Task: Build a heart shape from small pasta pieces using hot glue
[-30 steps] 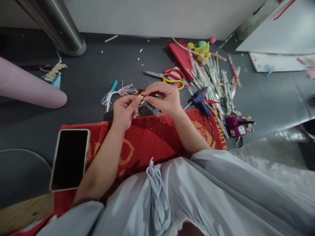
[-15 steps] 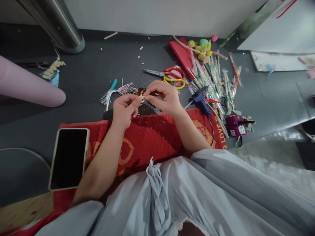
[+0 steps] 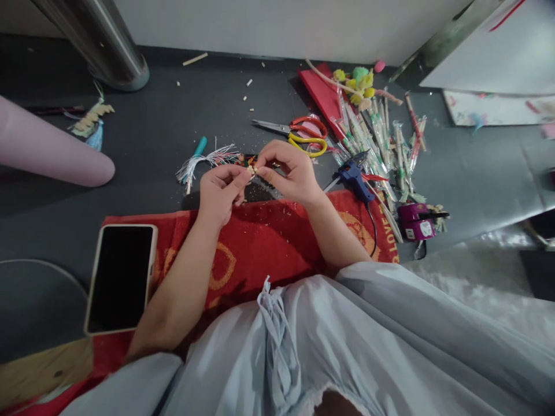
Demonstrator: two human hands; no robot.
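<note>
Between my two hands is a small cluster of pale, wood-coloured pieces, too small to make out exactly. My left hand pinches it from the left with thumb and forefinger. From the right, the thumb and forefinger of my right hand close on the same cluster. Just beyond my left hand lies a bundle of white and red strings with a teal stick. Behind my right hand are scissors with red and yellow handles. A blue glue gun rests to the right.
A red towel with pale scraps covers the table's near edge. A tablet lies at left, below a pink cylinder. Wrapped sticks, a red packet and a purple box are on the right. A metal post stands back left.
Almost nothing differs. Both hands stay at the cluster, with only a slight shift of the fingers, and the view has tilted a little.
</note>
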